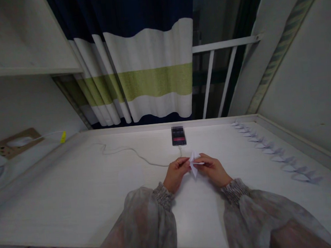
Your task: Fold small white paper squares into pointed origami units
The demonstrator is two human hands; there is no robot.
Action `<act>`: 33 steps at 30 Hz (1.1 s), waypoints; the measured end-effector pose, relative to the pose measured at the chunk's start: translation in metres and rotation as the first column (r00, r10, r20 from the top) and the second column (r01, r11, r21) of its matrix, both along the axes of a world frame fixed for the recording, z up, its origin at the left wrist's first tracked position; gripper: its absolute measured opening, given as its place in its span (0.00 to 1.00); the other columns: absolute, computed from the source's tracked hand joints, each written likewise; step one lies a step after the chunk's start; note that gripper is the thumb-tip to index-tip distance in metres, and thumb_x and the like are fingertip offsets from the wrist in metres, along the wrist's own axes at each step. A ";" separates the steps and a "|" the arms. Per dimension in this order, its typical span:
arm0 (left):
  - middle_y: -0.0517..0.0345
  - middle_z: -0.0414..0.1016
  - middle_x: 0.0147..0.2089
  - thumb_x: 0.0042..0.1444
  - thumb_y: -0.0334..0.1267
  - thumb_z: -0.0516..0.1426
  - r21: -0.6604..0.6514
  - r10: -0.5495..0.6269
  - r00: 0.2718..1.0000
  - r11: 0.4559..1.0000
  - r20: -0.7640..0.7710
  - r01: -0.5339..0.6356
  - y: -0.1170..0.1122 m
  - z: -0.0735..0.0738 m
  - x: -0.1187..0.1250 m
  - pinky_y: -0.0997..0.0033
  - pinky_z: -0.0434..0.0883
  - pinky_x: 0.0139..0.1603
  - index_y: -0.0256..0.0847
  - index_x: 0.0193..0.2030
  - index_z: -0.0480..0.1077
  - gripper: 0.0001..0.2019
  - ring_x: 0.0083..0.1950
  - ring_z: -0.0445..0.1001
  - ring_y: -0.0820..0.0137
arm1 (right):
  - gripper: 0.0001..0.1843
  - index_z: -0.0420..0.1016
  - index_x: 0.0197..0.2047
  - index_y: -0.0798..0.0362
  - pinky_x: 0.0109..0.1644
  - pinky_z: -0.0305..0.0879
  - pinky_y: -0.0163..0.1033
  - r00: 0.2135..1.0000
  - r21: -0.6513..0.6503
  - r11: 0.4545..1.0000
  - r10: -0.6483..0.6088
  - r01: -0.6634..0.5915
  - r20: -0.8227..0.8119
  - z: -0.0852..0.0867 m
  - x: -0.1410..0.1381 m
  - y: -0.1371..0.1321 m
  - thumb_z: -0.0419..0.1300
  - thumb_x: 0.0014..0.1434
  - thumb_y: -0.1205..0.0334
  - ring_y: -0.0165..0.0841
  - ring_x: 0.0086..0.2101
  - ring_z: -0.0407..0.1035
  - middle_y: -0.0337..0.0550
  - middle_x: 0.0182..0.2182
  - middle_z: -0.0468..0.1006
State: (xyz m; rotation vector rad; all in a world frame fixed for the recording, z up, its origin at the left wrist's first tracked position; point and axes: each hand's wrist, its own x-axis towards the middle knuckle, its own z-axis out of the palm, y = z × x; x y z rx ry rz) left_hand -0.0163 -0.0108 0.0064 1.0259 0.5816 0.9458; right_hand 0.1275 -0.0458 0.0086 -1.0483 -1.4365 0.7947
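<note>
Between my two hands, above the middle of the white desk [97, 205], is a folded white paper crane [194, 166]. My left hand [177, 172] pinches its left side with thumb and fingers. On the other side, the fingers of my right hand [213, 169] are closed on the paper's right part. Thin pointed flaps stick out up, down and to the right between the fingertips. Parts of the folds are hidden by my fingers.
A row of several white paper cranes [275, 154] runs along the desk's right side. Behind my hands lies a phone [178, 135] with a white cable [133, 149] trailing left. A power strip [12, 145] is at the left wall; a curtain [150, 48] hangs behind.
</note>
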 end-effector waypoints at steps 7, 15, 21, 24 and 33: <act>0.58 0.71 0.28 0.37 0.41 0.64 -0.050 -0.132 0.990 0.990 -0.046 0.130 -0.002 0.003 -0.001 0.69 0.65 0.41 0.33 0.31 0.72 0.15 0.32 0.67 0.74 | 0.03 0.75 0.24 0.51 0.34 0.62 0.35 0.998 0.031 0.999 0.030 -0.032 0.049 0.000 0.001 0.001 0.62 0.43 0.68 0.30 0.31 0.66 0.40 0.30 0.69; 0.55 0.72 0.30 0.36 0.39 0.64 -0.083 -0.159 0.986 0.984 -0.050 0.155 -0.002 0.007 -0.002 0.65 0.66 0.43 0.32 0.32 0.72 0.15 0.34 0.69 0.71 | 0.03 0.75 0.24 0.52 0.39 0.62 0.36 0.982 0.099 0.992 0.055 -0.074 0.182 0.000 0.003 0.000 0.61 0.47 0.65 0.31 0.35 0.66 0.42 0.33 0.69; 0.54 0.72 0.31 0.37 0.35 0.63 -0.121 -0.126 0.991 0.984 0.034 0.129 -0.002 0.008 -0.003 0.67 0.66 0.43 0.31 0.31 0.71 0.12 0.34 0.69 0.72 | 0.02 0.75 0.28 0.52 0.44 0.63 0.38 0.962 0.190 0.982 -0.045 -0.007 0.270 0.000 -0.001 -0.003 0.61 0.46 0.67 0.33 0.41 0.65 0.44 0.39 0.67; 0.54 0.73 0.32 0.38 0.34 0.63 -0.116 -0.079 0.993 0.989 0.092 0.090 -0.002 0.009 -0.003 0.70 0.66 0.42 0.31 0.32 0.71 0.12 0.34 0.70 0.72 | 0.07 0.73 0.33 0.51 0.48 0.62 0.41 0.942 0.246 0.969 -0.107 0.028 0.317 0.003 -0.004 -0.006 0.61 0.47 0.66 0.34 0.44 0.63 0.46 0.42 0.64; 0.56 0.72 0.32 0.38 0.33 0.63 -0.135 0.068 0.988 0.990 0.139 -0.049 -0.001 0.008 0.000 0.74 0.67 0.39 0.32 0.31 0.69 0.12 0.35 0.69 0.75 | 0.04 0.71 0.34 0.52 0.44 0.64 0.39 0.907 0.342 0.933 -0.237 0.112 0.348 0.005 -0.009 -0.008 0.56 0.54 0.64 0.33 0.40 0.64 0.45 0.38 0.65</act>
